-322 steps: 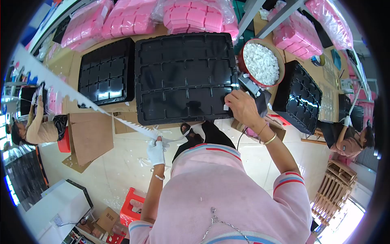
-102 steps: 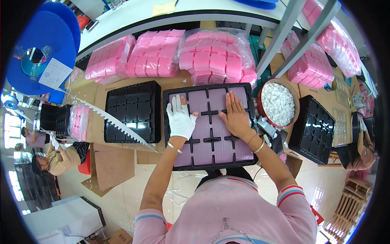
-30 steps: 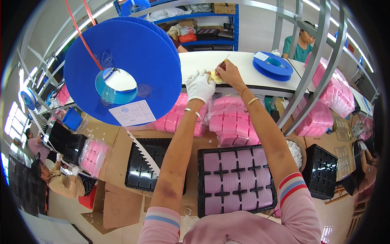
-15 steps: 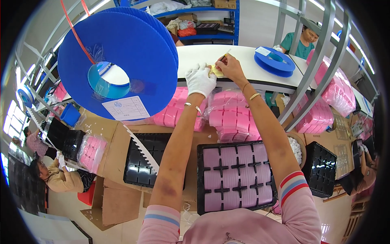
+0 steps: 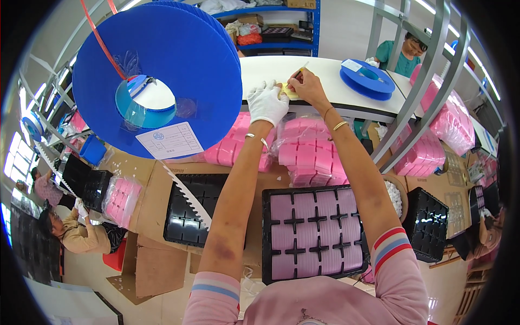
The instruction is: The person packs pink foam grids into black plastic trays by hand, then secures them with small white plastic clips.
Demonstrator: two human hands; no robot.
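On the white shelf top [image 5: 260, 71] lies a small yellow paper [image 5: 291, 93]. My right hand [image 5: 307, 88], bare, is closed round a slim pen [image 5: 301, 70], its lower end down at the paper. At the paper's left edge rests my left hand [image 5: 266, 104] in a white glove. Its fingers are spread and a bare fingertip shows at the paper. Below my forearms stands a black tray [image 5: 267, 238] with rows of pink-purple sheets [image 5: 318, 233] between cross-shaped dividers.
A big blue reel [image 5: 157, 43] hangs close at upper left, a white toothed strip [image 5: 187, 193] below it. Bagged pink blocks [image 5: 311, 151] sit under the shelf top. Another blue reel [image 5: 368, 80] lies right, near a metal frame [image 5: 420, 86]. Black trays [image 5: 184, 208] flank mine. Co-workers sit around.
My hands stay at the yellow paper, the pen's tilt shifting slightly. The hanging blue reel looks a little larger and nearer as the view shifts slightly.
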